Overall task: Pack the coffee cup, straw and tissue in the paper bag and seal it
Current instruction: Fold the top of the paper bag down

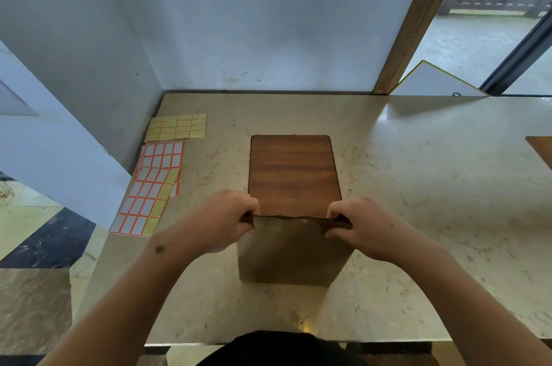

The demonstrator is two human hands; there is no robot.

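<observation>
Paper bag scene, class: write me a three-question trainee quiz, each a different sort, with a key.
1. True or false: both hands pinch the top edge of the paper bag.
2. The label sheets lie on which side of the bag? A) person's left B) person's right
3. What lies flat beyond the bag?

Key:
1. True: left hand and right hand hold the top edge shut.
2. A
3. A wooden board on the counter.

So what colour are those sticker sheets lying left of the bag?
The sticker sheets are white and pale yellow labels with orange-red borders, seen in the head view.
</observation>
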